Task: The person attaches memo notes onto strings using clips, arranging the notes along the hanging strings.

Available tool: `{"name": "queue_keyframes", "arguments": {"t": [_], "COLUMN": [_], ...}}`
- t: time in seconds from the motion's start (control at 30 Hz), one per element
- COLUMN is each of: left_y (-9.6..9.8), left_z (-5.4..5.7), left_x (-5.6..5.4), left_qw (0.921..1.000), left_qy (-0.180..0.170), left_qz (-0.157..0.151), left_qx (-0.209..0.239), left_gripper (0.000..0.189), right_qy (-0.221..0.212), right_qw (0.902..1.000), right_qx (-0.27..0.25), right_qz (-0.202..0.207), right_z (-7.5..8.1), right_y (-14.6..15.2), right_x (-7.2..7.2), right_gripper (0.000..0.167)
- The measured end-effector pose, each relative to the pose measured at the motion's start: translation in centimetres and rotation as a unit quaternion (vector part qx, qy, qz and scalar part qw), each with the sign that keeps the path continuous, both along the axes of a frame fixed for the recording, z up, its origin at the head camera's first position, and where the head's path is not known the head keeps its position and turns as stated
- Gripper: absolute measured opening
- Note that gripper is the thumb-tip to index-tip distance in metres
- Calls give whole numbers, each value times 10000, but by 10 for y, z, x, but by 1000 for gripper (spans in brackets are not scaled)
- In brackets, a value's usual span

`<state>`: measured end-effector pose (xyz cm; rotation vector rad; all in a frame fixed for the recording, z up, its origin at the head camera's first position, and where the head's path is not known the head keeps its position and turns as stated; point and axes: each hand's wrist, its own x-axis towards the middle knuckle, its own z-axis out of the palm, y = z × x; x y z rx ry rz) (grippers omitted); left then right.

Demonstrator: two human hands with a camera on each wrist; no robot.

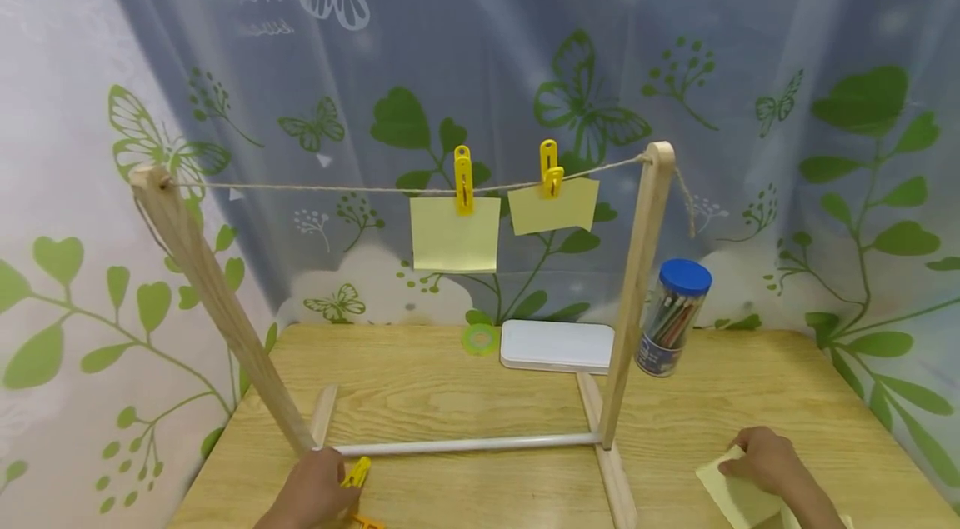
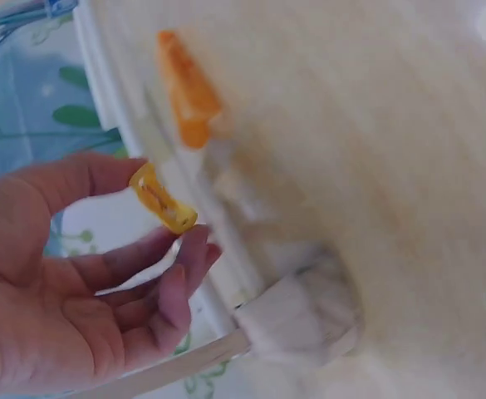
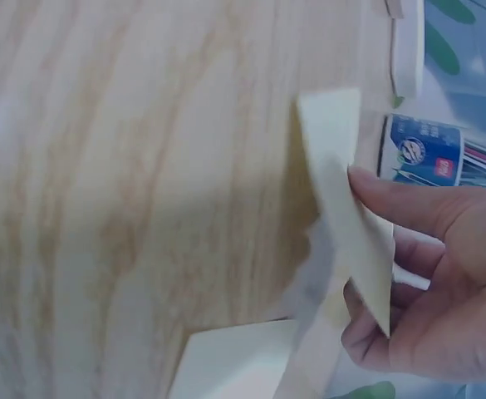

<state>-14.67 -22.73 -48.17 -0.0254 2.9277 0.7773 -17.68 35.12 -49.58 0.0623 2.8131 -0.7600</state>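
Observation:
My left hand (image 1: 315,491) pinches a yellow clothespin (image 2: 164,199) between thumb and fingers, near the foot of the wooden frame's left post (image 1: 232,312). An orange clothespin (image 2: 184,87) lies on the table close by. At the table's right side my right hand (image 1: 772,462) grips a pale yellow paper note (image 3: 351,199) by its edge, tilted up off the surface. Another note (image 3: 234,362) lies below it. Two notes, a left one (image 1: 454,237) and a right one (image 1: 551,212), hang from the string (image 1: 337,188), each under a yellow clothespin (image 1: 464,179).
The right post (image 1: 637,296) and a white bottom bar (image 1: 465,445) complete the frame on the wooden table (image 1: 450,404). Behind it lie a white case (image 1: 557,346) and a green tape roll (image 1: 480,338). A blue-lidded pencil jar (image 1: 673,316) stands at right.

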Motion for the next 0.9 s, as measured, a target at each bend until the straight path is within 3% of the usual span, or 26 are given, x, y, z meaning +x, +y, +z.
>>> {"name": "queue_keyframes", "arguments": {"t": [0.1, 0.3, 0.5, 0.6, 0.7, 0.8, 0.9], "left_y": [-4, -9, -12, -11, -10, -10, -9], "left_z": [6, 13, 22, 31, 41, 49, 58], "left_x": [-1, -7, -14, -16, -17, -18, -20], "left_qw": [9993, 9952, 9872, 9900, 9919, 9908, 9894], "left_qy": [122, 160, 492, 283, 56, 89, 227], "left_qz": [-352, -925, -1459, -1227, -804, -617, -596], "left_qx": [33, 271, 423, 631, 979, 1205, 1308], "left_gripper": [24, 12, 15, 24, 33, 34, 33], "right_qy": [78, 37, -240, -130, 100, 151, 135], "right_qw": [9994, 9943, 9679, 9586, 9443, 9234, 9100], "right_qx": [-326, -978, -2144, -2452, -2849, -3335, -3613], "right_qz": [-24, 428, 1289, 1439, 1644, 1895, 2027], "right_z": [4, 16, 28, 33, 39, 46, 51], "right_y": [1, 5, -2, -10, -19, -28, -42], "right_x": [1, 1, 4, 6, 10, 15, 19], "right_gripper": [17, 25, 28, 25, 22, 20, 20]}}
